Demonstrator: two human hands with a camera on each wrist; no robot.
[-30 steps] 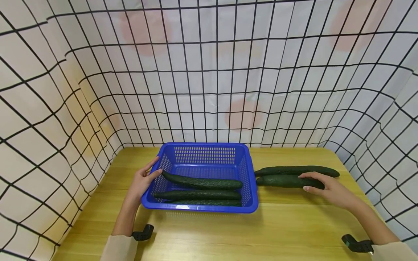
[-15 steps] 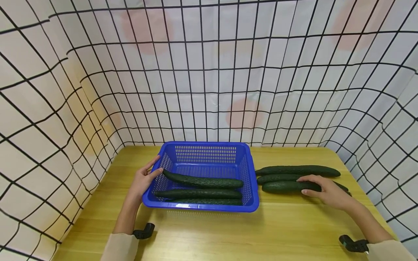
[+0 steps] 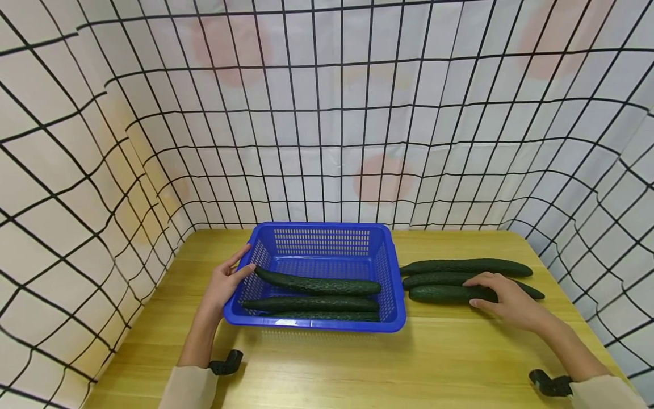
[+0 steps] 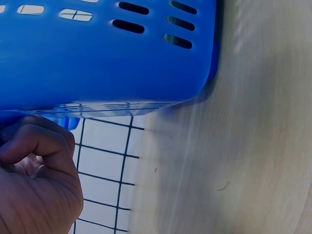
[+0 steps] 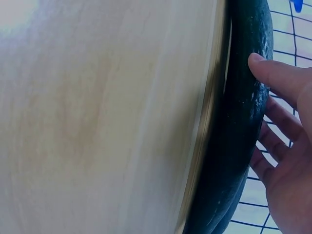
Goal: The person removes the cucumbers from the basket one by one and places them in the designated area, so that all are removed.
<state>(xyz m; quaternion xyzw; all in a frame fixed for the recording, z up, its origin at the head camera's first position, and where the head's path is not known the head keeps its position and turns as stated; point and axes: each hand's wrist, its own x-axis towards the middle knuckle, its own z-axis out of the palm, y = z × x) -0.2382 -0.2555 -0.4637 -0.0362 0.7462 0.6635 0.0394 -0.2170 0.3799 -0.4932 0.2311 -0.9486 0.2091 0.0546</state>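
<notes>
Gridded backdrop (image 3: 327,128) behind wooden table (image 3: 434,363)

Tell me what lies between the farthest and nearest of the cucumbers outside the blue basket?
A middle cucumber lies between the farthest cucumber and the nearest cucumber; the head view shows this.

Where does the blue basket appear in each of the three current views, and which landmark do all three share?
Head: the blue basket sits just left of centre, below mid-height.
Left wrist: its slotted wall fills the upper left.
Right wrist: only a small blue patch shows at the top right; I cannot tell whether it is the basket.
Shared landmark: the wooden table.
</notes>
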